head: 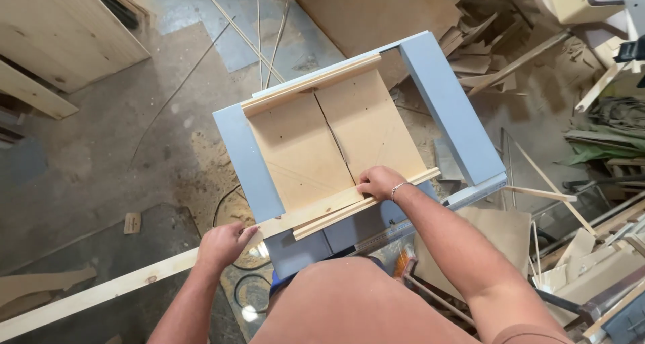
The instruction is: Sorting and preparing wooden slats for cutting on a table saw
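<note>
A long pale wooden strip [121, 283] runs from the lower left up across a grey table saw [450, 109]. It lies against the near fence of a brown board sled [302, 149] that sits on the saw top. My left hand [225, 244] grips the strip just left of the saw. My right hand [379, 181] presses down on the strip and the sled's near fence [336, 216], to the right of the slot down the sled's middle. A thin bracelet is on my right wrist.
Sawdust and a black cable [228, 203] lie on the concrete floor left of the saw. Wood offcuts [484, 55] pile up behind and to the right. Pale plywood panels [60, 35] stand at the upper left. More boards and scraps crowd the lower right.
</note>
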